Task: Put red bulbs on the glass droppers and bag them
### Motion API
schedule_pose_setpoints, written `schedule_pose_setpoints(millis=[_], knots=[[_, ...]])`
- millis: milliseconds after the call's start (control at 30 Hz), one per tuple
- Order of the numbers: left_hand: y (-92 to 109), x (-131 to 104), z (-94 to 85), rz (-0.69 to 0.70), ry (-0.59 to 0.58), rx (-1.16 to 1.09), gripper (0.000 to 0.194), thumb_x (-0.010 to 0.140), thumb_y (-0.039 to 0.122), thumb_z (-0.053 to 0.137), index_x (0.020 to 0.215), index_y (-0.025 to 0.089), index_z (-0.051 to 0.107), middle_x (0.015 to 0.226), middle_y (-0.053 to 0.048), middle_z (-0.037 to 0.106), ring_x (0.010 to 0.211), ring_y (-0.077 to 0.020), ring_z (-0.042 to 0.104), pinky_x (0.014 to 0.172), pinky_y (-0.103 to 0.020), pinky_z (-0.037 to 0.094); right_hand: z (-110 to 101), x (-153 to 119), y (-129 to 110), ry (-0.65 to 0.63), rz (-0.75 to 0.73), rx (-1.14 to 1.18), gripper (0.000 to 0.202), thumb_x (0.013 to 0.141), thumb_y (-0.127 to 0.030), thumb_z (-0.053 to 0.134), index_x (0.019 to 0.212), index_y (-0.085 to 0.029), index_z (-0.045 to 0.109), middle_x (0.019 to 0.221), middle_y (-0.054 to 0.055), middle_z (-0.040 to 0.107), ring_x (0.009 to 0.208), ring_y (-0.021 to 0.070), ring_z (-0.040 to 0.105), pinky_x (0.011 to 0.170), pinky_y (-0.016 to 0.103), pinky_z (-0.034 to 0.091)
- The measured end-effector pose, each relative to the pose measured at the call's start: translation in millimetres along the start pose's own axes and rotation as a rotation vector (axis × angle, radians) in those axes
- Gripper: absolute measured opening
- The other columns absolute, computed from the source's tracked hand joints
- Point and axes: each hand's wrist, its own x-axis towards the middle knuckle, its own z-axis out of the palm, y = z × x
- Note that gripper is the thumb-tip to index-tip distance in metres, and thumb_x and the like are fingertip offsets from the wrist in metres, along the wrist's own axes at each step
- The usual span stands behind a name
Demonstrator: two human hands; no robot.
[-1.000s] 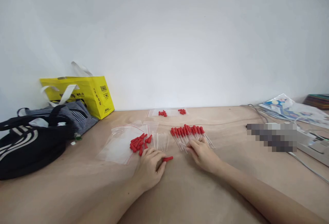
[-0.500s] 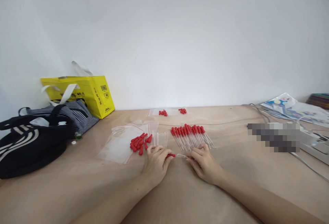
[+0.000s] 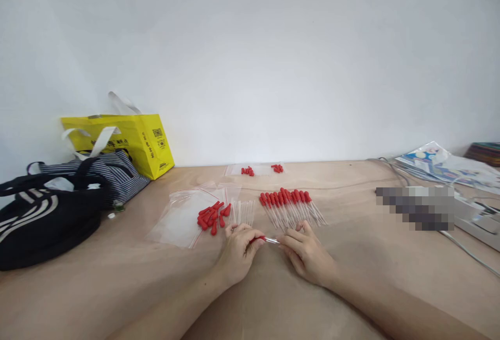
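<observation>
Between thumb and fingers, my left hand (image 3: 242,251) grips a red rubber dropper bulb (image 3: 262,238), mostly hidden by the fingers. My right hand (image 3: 307,251) pinches a clear glass dropper tube (image 3: 272,240), whose near end meets the bulb's mouth. How deep the tube sits in the bulb I cannot tell. Beyond my right hand lies a row of droppers (image 3: 287,202) with red bulbs fitted. Loose red bulbs (image 3: 213,216) are heaped beyond my left hand on clear zip bags (image 3: 175,220), with bare tubes (image 3: 242,211) beside them.
Further back, another clear bag (image 3: 261,171) holds red bulbs. At left stand a yellow bag (image 3: 158,147), a striped bag (image 3: 121,176) and a black bag (image 3: 70,236). A power strip (image 3: 478,225), cables and printed sheets (image 3: 437,160) lie at right.
The gap between bulb and tube has closed; the tube's end now meets the bulb. My right hand has shifted slightly left.
</observation>
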Motion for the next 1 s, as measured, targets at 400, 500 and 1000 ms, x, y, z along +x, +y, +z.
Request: schedule_pose_setpoints(millis=[400, 500, 1000], knots=[[6, -6, -1.8, 0.174, 0.025, 0.070, 0.017, 0.083, 0.021, 0.042, 0.072, 0.020, 0.055, 0.068, 0.002, 0.062, 0.076, -0.0163, 0.052, 0.088, -0.043, 0.017, 2, 0, 0, 0.073, -0.137, -0.094, 0.025, 0.073, -0.005, 0.033, 0.077, -0.014, 0.055, 0.060, 0.000, 0.051, 0.050, 0.0097, 0.035, 0.058, 0.029, 0.018], [8, -7, -1.6, 0.220, 0.025, 0.094, 0.015, 0.082, 0.020, 0.043, 0.072, 0.020, 0.054, 0.068, 0.002, 0.062, 0.077, -0.0165, 0.052, 0.088, -0.043, 0.016, 2, 2, -2, 0.048, -0.114, -0.057, 0.025, 0.074, -0.006, 0.033, 0.075, -0.016, 0.056, 0.059, -0.001, 0.050, 0.050, 0.0098, 0.034, 0.059, 0.028, 0.018], [-2, -4, -3.5, 0.240, 0.078, 0.093, 0.009, 0.080, 0.024, 0.050, 0.075, 0.022, 0.057, 0.068, 0.005, 0.064, 0.076, -0.0149, 0.053, 0.091, -0.043, 0.011, 4, 6, 2, -0.004, -0.050, 0.061, 0.021, 0.085, -0.018, 0.036, 0.085, -0.018, 0.057, 0.071, 0.001, 0.060, 0.060, 0.0107, 0.046, 0.065, 0.029, 0.021]])
